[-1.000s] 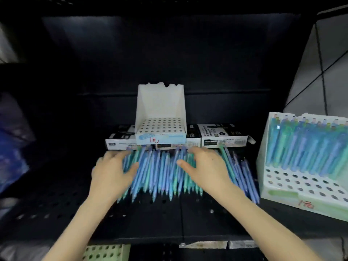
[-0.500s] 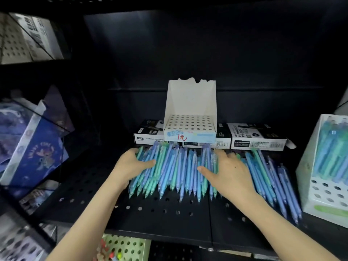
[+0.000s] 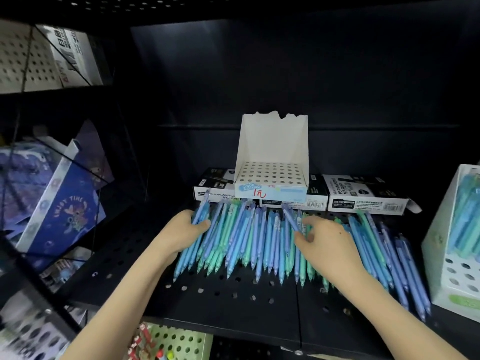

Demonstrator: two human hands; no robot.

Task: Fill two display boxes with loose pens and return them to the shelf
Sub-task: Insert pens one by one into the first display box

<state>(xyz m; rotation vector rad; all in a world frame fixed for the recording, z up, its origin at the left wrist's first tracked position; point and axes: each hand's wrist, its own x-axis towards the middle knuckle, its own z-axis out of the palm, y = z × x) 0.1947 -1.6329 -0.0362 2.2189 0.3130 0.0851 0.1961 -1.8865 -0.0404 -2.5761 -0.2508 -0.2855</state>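
While the pens (image 3: 249,240) lie loose on the shelf (image 3: 233,302), we are at the gathering step. At the pile's left edge, our left hand (image 3: 185,232) curls round a few pens, thumb on top. Behind the pile, the empty box (image 3: 271,178) sits on marker cartons (image 3: 363,193). Our right hand (image 3: 327,242) pinches one raised pen between thumb and forefinger. At far right, a second box (image 3: 457,229) already holds pens. Next, we judge, each pen must be stood in a hole of the empty box.
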